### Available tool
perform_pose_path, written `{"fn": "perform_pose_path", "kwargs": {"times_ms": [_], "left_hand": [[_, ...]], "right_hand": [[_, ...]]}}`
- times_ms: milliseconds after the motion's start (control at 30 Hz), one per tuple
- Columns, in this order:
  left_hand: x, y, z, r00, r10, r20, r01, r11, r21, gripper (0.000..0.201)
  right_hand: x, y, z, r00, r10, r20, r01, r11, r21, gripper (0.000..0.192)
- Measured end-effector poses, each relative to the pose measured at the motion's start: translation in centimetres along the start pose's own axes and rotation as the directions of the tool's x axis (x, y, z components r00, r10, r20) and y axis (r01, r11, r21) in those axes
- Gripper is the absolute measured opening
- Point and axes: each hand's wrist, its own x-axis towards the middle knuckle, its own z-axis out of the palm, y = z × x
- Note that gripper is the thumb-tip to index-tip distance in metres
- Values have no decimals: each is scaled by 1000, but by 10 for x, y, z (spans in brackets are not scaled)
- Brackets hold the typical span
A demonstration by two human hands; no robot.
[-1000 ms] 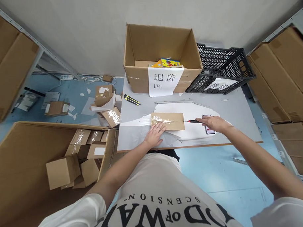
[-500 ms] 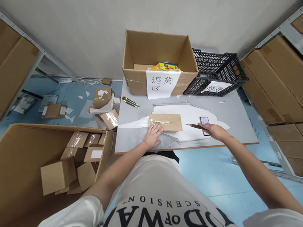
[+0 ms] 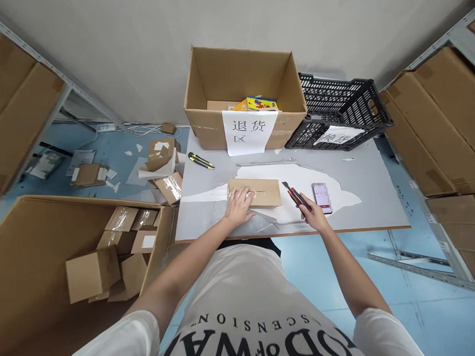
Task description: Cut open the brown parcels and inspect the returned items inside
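Note:
A small brown cardboard box with clear tape lies flat on the table in front of me. My left hand rests on its left end, fingers stretched over the top. To the right of the box, my right hand is closed around a red and black utility knife, whose front end points up and left, apart from the box. Just beyond that hand lies a phone with a lit screen. A yellow and black utility knife lies farther back on the left.
At the back of the table stand a large open carton with colourful packs inside and a black plastic crate. A big carton of small boxes is at my left. Shelves with cartons flank the right.
My right hand has come left and nearer to me, away from the phone, and its knife now points more upward. My left hand stays on the box.

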Motion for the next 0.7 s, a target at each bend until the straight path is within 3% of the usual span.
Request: {"fn": "perform_pose_path", "kwargs": {"times_ms": [233, 433, 700], "left_hand": [[36, 5, -1, 993, -72, 95, 64, 994, 84, 116], [43, 7, 2, 981, -103, 162, 86, 990, 112, 120], [46, 5, 3, 984, -106, 145, 92, 990, 102, 118]], "right_hand": [[5, 13, 16, 994, 100, 53, -111, 954, 279, 82], [5, 23, 21, 993, 106, 60, -120, 932, 342, 85], [5, 23, 23, 993, 106, 51, -118, 919, 377, 83]]}}
